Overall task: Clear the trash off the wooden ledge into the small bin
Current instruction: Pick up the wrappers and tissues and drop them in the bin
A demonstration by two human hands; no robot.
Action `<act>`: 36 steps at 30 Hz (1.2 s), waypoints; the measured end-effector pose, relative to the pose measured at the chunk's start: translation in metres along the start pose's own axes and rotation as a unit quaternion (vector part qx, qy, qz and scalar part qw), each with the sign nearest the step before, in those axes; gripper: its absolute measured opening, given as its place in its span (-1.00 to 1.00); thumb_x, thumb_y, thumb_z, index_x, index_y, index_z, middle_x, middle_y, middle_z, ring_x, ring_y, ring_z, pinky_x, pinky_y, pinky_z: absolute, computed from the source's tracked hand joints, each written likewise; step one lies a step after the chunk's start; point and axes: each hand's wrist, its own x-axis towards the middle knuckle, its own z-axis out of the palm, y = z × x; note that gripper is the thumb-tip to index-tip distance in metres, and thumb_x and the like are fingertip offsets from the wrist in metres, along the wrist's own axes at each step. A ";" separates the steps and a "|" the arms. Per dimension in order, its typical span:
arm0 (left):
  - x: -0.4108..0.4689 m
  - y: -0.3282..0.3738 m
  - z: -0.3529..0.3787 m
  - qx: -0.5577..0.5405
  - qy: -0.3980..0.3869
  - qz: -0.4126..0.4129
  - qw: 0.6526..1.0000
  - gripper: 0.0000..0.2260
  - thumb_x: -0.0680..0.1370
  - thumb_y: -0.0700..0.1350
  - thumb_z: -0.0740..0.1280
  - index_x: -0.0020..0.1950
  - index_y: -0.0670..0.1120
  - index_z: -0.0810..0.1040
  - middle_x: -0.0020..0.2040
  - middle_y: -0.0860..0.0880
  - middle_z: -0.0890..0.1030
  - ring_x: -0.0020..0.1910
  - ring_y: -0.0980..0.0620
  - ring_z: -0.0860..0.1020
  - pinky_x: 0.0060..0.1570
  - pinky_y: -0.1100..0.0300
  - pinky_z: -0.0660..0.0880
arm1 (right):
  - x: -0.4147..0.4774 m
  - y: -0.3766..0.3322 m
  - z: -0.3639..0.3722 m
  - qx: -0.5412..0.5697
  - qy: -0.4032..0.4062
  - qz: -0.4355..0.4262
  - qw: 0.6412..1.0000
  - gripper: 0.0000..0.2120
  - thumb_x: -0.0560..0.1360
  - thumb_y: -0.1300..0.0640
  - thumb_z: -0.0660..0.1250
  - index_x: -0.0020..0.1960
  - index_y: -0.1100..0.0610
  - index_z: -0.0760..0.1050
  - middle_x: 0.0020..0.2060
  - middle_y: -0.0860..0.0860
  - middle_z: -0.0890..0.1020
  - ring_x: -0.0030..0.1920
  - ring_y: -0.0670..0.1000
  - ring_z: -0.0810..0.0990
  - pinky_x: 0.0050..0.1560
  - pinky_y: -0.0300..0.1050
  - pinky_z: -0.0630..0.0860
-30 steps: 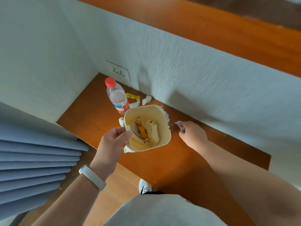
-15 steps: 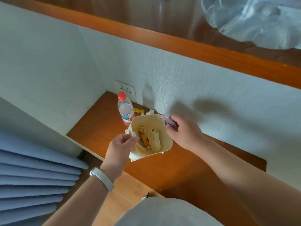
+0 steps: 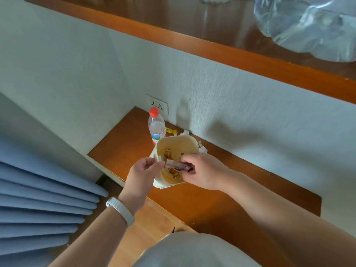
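Note:
A small cream bin (image 3: pixel 180 143) stands on the wooden ledge (image 3: pixel 231 189) and holds orange and brown scraps. My left hand (image 3: pixel 143 172) grips its near-left rim. My right hand (image 3: pixel 202 172) is over the bin's mouth, pinching a crumpled purplish wrapper (image 3: pixel 174 164). Behind the bin stands a plastic bottle (image 3: pixel 156 126) with a red cap. A yellow wrapper (image 3: pixel 171 130) and white paper scraps (image 3: pixel 202 148) lie by the wall.
A wall socket (image 3: pixel 158 104) is set in the wall behind the bottle. Blue curtain folds (image 3: pixel 38 199) hang at the left. A higher wooden shelf (image 3: pixel 250 60) carries a clear plastic bag (image 3: pixel 312 26).
My right hand picked the purplish wrapper up from the ledge right of the bin and carried it left over the bin's mouth. The camera has tilted up, showing the upper shelf.

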 end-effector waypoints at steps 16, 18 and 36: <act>0.004 -0.012 -0.015 -0.019 0.059 -0.033 0.998 -0.81 0.58 0.00 0.46 0.12 -0.07 0.67 -0.06 -0.07 0.79 -0.07 0.03 0.76 -0.07 0.15 0.60 | 0.018 0.122 0.029 -0.063 0.040 0.196 0.978 -0.67 0.56 -0.05 0.25 0.28 0.02 0.48 0.11 -0.07 0.58 0.02 -0.06 0.55 -0.04 -0.12 0.54; 0.003 -0.013 -0.017 -0.022 0.065 -0.039 0.997 -0.82 0.58 -0.01 0.46 0.11 -0.07 0.66 -0.06 -0.07 0.79 -0.06 0.02 0.75 -0.07 0.17 0.60 | 0.022 0.139 0.042 -0.074 0.025 0.223 0.972 -0.66 0.54 -0.03 0.25 0.29 0.02 0.45 0.12 -0.04 0.57 0.00 -0.05 0.52 -0.08 -0.12 0.53; -0.005 -0.013 -0.020 -0.048 0.090 -0.054 0.993 -0.84 0.61 -0.08 0.43 0.15 -0.11 0.64 -0.05 -0.07 0.80 -0.08 0.06 0.77 -0.25 0.35 0.62 | 0.025 0.171 0.075 -0.190 -0.016 0.252 0.949 -0.75 0.61 0.03 0.15 0.15 0.14 0.49 -0.11 0.02 0.54 -0.12 0.02 0.55 -0.22 -0.15 0.45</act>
